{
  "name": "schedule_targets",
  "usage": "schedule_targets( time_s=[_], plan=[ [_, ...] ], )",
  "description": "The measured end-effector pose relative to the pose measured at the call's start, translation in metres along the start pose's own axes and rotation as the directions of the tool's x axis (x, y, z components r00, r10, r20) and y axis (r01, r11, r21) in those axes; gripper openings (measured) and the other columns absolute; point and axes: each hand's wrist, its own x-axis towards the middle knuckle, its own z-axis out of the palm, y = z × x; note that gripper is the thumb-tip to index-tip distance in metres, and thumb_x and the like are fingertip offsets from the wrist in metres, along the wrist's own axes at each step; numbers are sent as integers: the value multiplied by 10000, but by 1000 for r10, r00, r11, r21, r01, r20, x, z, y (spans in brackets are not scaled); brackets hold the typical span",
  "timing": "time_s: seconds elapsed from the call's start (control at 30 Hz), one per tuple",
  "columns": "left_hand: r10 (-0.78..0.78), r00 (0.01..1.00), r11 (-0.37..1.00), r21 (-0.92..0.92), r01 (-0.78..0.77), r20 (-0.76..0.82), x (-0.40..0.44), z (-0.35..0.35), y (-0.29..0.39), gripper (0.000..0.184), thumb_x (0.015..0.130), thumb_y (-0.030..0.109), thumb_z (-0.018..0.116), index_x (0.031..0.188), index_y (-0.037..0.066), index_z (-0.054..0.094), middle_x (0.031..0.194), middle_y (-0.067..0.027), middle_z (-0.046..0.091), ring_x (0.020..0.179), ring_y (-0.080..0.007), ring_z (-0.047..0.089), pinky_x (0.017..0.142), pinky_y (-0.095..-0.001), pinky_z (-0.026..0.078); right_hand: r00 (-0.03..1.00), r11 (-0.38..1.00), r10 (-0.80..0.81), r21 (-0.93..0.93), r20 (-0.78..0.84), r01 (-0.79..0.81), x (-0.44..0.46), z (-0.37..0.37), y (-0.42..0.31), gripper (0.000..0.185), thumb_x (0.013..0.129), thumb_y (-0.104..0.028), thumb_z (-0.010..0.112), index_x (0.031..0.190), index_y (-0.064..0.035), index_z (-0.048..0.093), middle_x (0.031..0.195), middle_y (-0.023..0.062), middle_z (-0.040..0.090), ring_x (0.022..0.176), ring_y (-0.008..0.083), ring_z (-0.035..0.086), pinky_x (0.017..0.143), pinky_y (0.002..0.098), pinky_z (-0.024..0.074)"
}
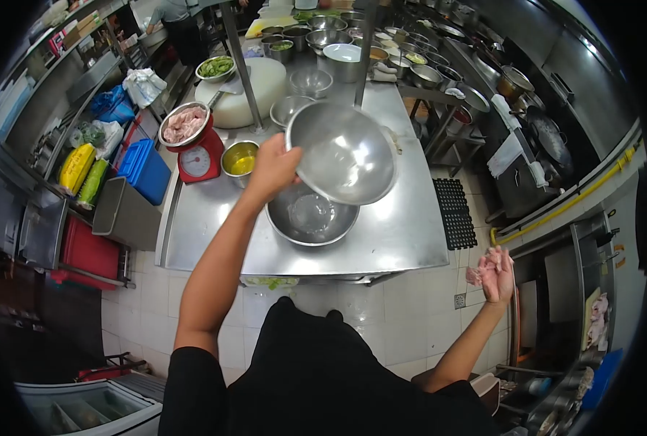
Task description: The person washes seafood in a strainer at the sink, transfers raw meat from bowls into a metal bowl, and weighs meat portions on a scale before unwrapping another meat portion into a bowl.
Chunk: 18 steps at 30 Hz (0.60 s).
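Observation:
My left hand [275, 166] grips the rim of a steel mixing bowl [342, 149], tilted so that its shiny inside faces me. No food shows inside it. Below, a second steel bowl [312, 218] stands on the steel table, partly covered by the raised one. Well out to the right, past the table's corner, my right hand [499, 277] is raised, palm up with curled fingers. Pink raw meat [474, 276] appears to be in it, though its outline blends with the fingers.
Left on the steel table [403, 236] are a red scale [198, 161] bearing a bowl of raw meat [183, 124], and a pot of yellow liquid [239, 158]. Behind stand a round white block [254, 98] and several bowls. A stove [541, 142] lines the right; another person [175, 33] stands far back.

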Motion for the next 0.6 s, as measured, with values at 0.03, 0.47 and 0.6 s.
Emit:
schedule_targets(
  time_s=[0.03,0.47,0.6],
  plan=[
    [71,997,995,-69,-69,34,1,19,19,125,769,95,552,790,-19,505,646,-89,573,484,-142,585,378,-261,442,987,996,-78,-46,-141,72,-9,-6,-12,222,955,-262,488,1031,-58,530,870,41,569,758,110,554,824,375,486],
    [660,751,751,-39,-659,14,-32,167,83,158,743,40,532,896,2,529,738,-124,597,561,-218,601,481,-345,487,941,944,-317,55,-116,325,-126,-133,-57,270,960,-271,470,1112,-59,539,1048,79,613,870,227,621,796,425,508],
    [181,983,909,-375,-183,-41,-66,46,47,340,758,24,522,1094,-28,527,879,-81,630,716,-142,618,626,-293,530,943,943,-249,166,-220,287,-127,-128,-41,231,943,-226,510,1060,-30,544,1034,84,608,867,198,615,863,394,521]
  ],
)
